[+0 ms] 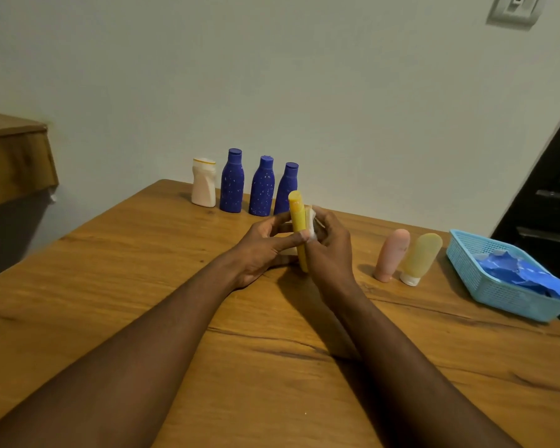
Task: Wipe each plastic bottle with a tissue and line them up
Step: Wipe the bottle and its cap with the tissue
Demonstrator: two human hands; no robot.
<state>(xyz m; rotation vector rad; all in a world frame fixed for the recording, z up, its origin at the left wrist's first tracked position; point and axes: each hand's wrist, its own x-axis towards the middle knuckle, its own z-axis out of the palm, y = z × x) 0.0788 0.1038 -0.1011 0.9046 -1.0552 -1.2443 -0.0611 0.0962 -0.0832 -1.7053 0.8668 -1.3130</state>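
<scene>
Along far edge of wooden tabletop (pixel 143 286): one white plastic bottle (pixel 203 184), three speckled blue plastic bottles (pixel 262 189). Centre: left hand (pixel 259 250) grips one yellow plastic tube (pixel 296 215); right hand (pixel 330 247) pinches white tissue (pixel 310 221) against it.

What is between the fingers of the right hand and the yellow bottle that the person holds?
A white tissue lies there: the right hand holds it against the side of the yellow bottle. The head view shows this.
</scene>
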